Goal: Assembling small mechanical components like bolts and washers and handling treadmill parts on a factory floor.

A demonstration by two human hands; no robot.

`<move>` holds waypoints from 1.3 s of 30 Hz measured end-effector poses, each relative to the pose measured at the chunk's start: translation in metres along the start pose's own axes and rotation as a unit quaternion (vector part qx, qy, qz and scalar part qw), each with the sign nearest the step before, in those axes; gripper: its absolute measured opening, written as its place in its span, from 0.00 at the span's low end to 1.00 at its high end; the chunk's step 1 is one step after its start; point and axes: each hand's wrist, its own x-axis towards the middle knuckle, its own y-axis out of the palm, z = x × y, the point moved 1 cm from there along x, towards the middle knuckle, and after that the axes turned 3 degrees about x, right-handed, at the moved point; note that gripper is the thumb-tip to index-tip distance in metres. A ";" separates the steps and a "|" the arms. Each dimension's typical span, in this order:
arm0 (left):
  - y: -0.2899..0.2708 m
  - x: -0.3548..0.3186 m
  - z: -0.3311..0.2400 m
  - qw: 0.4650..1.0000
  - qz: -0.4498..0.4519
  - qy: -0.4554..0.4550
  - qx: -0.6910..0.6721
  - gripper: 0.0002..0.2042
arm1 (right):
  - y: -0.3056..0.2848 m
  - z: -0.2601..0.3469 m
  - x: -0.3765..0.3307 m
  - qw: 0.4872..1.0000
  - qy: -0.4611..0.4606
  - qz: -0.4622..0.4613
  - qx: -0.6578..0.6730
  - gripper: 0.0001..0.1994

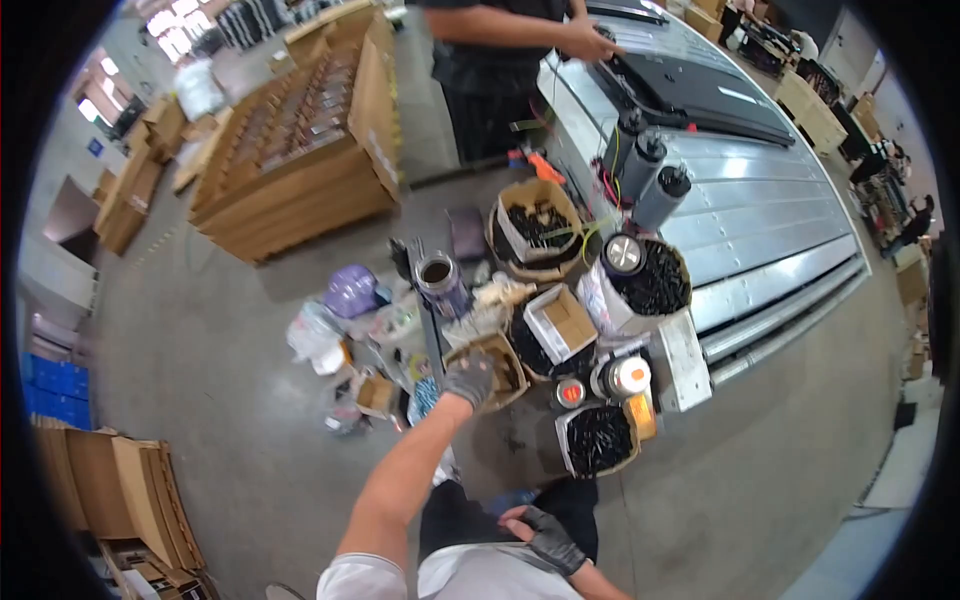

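My left hand [470, 383], in a grey fingerless glove, reaches to the near left edge of a small open cardboard box [513, 392] with small dark pieces inside. Its fingertips are blurred, so whether they grip anything does not show. Close to my lap, my right hand [548, 536] wears a similar glove. Its thumb and fingers are drawn together, and whatever lies between them is too small to make out. Beyond the left hand stands an open steel flask [445, 283]. A white box [560, 325] sits right of it, and a box of black parts [600, 440] is nearer on the right.
Lidded flasks [630, 376], plastic bags [318, 335] and tubs of black parts [655, 280] crowd around. A silver panelled table [770, 210] extends at right. Across from me, a person [500, 40] works at it. A large carton [300, 130] stands far left.
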 end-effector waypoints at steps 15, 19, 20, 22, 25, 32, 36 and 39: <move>-0.007 -0.006 0.017 0.986 -0.026 0.100 -0.128 0.19 | -0.038 -0.036 0.123 0.823 -0.205 -0.317 -0.425 0.18; -0.003 -0.008 0.022 0.979 -0.082 0.107 -0.150 0.21 | -0.045 -0.048 0.146 0.806 -0.242 -0.291 -0.454 0.21; -0.001 -0.013 0.025 0.962 -0.189 0.160 -0.116 0.20 | -0.045 -0.049 0.150 0.797 -0.258 -0.272 -0.473 0.22; -0.017 -0.034 0.031 0.941 -0.254 0.146 -0.170 0.16 | -0.047 -0.052 0.158 0.785 -0.272 -0.253 -0.496 0.21; -0.043 -0.063 0.034 0.887 -0.281 0.197 -0.309 0.14 | -0.054 -0.057 0.162 0.758 -0.282 -0.232 -0.540 0.18; 0.038 -0.111 0.036 0.806 -0.118 0.309 -0.490 0.13 | -0.060 -0.067 0.167 0.768 -0.326 -0.312 -0.455 0.11; 0.091 -0.120 0.037 0.771 -0.130 0.332 -0.527 0.12 | -0.051 -0.067 0.167 0.742 -0.347 -0.337 -0.465 0.09; 0.108 -0.126 0.026 0.748 -0.197 0.341 -0.534 0.12 | -0.050 -0.071 0.165 0.741 -0.365 -0.357 -0.435 0.10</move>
